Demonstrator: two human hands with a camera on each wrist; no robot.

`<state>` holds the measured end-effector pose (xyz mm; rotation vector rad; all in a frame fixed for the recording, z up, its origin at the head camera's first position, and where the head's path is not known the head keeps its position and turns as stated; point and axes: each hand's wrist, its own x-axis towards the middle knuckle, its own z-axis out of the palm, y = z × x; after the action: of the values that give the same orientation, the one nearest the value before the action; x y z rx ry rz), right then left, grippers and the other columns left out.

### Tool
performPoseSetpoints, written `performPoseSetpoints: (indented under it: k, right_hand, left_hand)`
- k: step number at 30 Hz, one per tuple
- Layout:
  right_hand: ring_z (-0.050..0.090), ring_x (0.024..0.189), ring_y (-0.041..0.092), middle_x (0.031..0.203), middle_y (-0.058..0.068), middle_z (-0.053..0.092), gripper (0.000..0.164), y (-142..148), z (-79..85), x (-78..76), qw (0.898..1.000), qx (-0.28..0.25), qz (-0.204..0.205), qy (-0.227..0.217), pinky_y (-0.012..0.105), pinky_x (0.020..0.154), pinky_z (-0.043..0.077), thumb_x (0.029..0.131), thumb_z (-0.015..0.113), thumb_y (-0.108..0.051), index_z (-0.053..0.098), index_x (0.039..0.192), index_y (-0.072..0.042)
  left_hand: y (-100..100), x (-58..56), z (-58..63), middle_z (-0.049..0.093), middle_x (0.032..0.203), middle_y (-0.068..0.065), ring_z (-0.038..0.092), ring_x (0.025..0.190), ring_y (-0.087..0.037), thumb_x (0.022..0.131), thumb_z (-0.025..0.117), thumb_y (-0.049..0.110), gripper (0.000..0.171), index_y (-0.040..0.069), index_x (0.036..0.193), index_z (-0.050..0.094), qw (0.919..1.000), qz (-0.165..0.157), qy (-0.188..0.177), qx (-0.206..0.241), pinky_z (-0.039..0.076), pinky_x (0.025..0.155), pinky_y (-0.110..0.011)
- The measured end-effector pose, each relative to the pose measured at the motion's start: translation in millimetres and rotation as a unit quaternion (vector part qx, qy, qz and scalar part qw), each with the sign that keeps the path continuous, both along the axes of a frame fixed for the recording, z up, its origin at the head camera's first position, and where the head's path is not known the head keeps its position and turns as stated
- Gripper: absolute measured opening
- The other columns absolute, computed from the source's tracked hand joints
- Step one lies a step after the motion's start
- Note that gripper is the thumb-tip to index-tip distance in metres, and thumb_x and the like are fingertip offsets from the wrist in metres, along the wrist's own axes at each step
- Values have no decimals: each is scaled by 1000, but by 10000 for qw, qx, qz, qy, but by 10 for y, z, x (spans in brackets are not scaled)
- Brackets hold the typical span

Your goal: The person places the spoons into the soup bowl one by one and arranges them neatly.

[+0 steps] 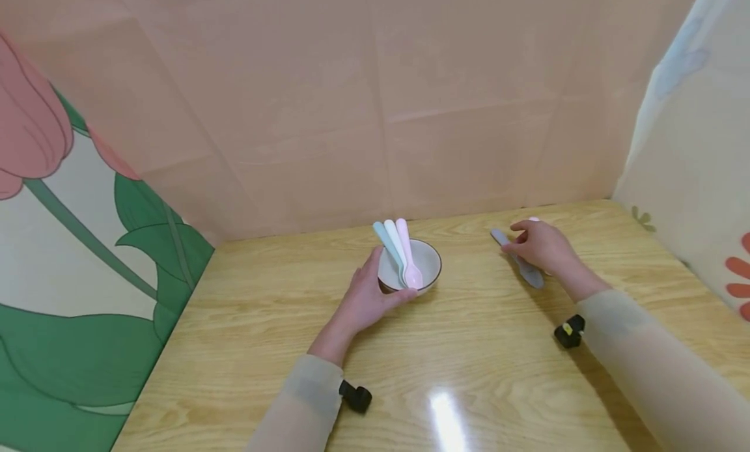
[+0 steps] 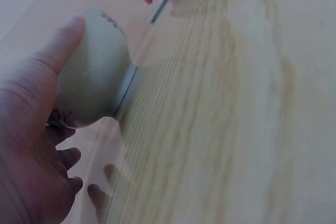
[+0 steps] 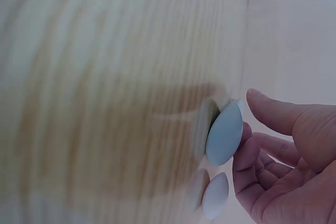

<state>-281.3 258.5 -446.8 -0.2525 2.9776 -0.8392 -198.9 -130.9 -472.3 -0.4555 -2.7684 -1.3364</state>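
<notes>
My left hand (image 1: 369,296) grips a small white bowl (image 1: 430,263) with a dark rim, thumb along the near side and fingers around its left. In the left wrist view the thumb lies against the bowl's outer wall (image 2: 97,72). Three spoons lean inside it: blue (image 1: 382,234), white (image 1: 391,229) and pink (image 1: 413,276). My right hand (image 1: 545,247) hovers at a grey spoon (image 1: 530,275) on the table. Thumb and fingers stand apart around its handle, which the hand partly covers. Beside it lies another pale spoon (image 3: 215,196), mostly hidden by the hand in the head view.
The wood-grain table (image 1: 252,322) meets a plain pinkish backdrop (image 1: 293,113) just behind the bowl. A flower-printed panel (image 1: 88,348) borders the left, and a pale printed panel (image 1: 703,178) the right. Small black devices (image 1: 356,396) sit at both wrists.
</notes>
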Motion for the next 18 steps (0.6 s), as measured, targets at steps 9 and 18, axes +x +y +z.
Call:
performPoseSetpoints:
  k: [9,18]
  right_hand:
    - [69,107,49,122,36,70,67,23,-39,-63,9999,78,68,-79,64,93,53,100,82,-25,56,146,16]
    - [70,96,40,115,31,73,65,-1,-29,-71,9997,116,120,-177,58,85,55,96,87,-21,60,143,16]
  left_hand:
    - [-1,-5,19,57,157,-2,51,139,-35,88,91,61,107,27,171,33,10000,-51,14,27,43,115,-58]
    - [-11,-7,2,56,156,2,51,136,-32,87,90,63,107,28,170,33,10000,6,-4,-72,44,114,-56]
